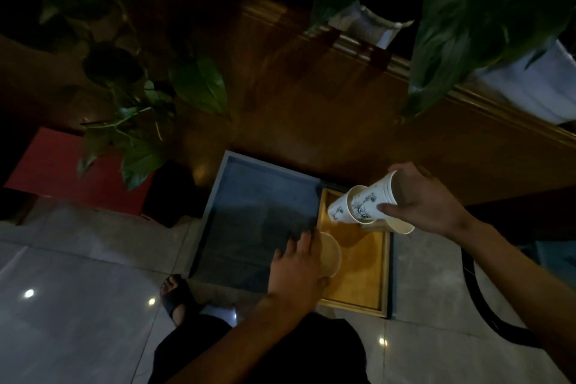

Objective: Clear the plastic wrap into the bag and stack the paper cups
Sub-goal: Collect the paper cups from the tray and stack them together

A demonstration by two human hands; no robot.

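Observation:
My right hand (427,199) grips a white paper cup with dark printed motifs (372,198), tilted on its side above the wooden tray (358,284). Its base sits in the mouth of a second printed cup (339,207) leaning at the tray's far end. Another cup's rim (402,226) shows just under my right hand. My left hand (296,265) holds a further paper cup (330,254) from above, its open mouth facing right over the tray. No plastic wrap or bag is visible.
A larger grey tray (265,212) lies left of the wooden one on the tiled floor. A red box (62,171) and leafy plants (140,121) stand at the left, wooden furniture behind. My sandalled foot (177,293) is near; a black cable (486,305) curves at right.

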